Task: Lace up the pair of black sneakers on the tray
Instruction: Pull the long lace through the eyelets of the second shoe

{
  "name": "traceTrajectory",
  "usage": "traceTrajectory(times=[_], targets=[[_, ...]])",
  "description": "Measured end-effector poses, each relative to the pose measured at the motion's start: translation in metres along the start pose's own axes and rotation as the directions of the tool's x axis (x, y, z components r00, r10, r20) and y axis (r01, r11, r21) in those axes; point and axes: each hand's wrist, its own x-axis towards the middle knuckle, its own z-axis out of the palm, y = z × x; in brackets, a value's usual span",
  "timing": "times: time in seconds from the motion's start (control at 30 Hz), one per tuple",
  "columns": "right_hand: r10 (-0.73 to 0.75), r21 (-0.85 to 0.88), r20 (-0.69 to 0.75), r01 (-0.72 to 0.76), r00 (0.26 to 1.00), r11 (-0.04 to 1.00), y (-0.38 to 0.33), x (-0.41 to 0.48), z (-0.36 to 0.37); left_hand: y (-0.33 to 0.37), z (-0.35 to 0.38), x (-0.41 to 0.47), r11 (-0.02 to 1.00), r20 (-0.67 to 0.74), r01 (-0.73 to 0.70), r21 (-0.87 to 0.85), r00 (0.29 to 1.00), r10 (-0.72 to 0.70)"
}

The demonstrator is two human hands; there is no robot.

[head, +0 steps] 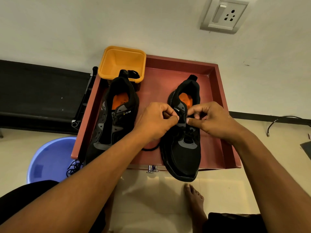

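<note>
1. Cream wall (pixel 101 22) up top, with a switch-and-socket plate (pixel 224 15) at the far right. Beige tiled floor (pixel 151 190) below.
2. A maroon tray (pixel 154 88) sits against the wall, and a metal handle (pixel 152 169) shows just under its near edge.
3. The yellow tub (pixel 117 63) is perched on the tray's far-left corner. A dark bundle (pixel 133 74) sits at its near rim; I can't tell what it is.
4. Both sneakers are on the tray, heels to the far edge. The left sneaker (pixel 109 125) lies along the left edge, eyelets bare. The right sneaker (pixel 183 153) is right of centre, its toe overhanging the near edge.
5. The left hand (pixel 156 120) is curled tight, thumb and forefinger pinching the black lace (pixel 149 148) at the right sneaker's top eyelets.
6. The right hand (pixel 213 120) mirrors it from the other side, thumb tips nearly touching, also pinching the lace.
7. A loop of that lace lies on the tray between the shoes.
8. Beside the tray are a blue bucket (pixel 48 158) on the left, a black padded seat (pixel 38 95) beyond it, and a cable (pixel 286 119) on the right.
9. A loose lace (pixel 73 167) dangles off the near-left corner.
10. The left forearm hides the left sneaker's toe. The pinched strand is almost lost against the black upper.
11. A bare foot (pixel 195 199) rests on the floor.
</note>
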Motion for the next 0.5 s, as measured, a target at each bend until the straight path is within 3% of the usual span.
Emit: traceTrajectory(times=[0.2,0.5], targets=[[-0.004,0.008,0.001,0.004,1.0,1.0,0.0011,-0.0003,0.0003,0.0019,-0.0011,-0.0008,1.0,0.005,-0.005,-0.016,1.0,0.005],[-0.002,0.014,0.006,0.002,1.0,1.0,0.0033,0.0013,0.0004,-0.0016,0.0022,-0.0045,0.986,-0.037,-0.108,0.125,0.993,0.114]])
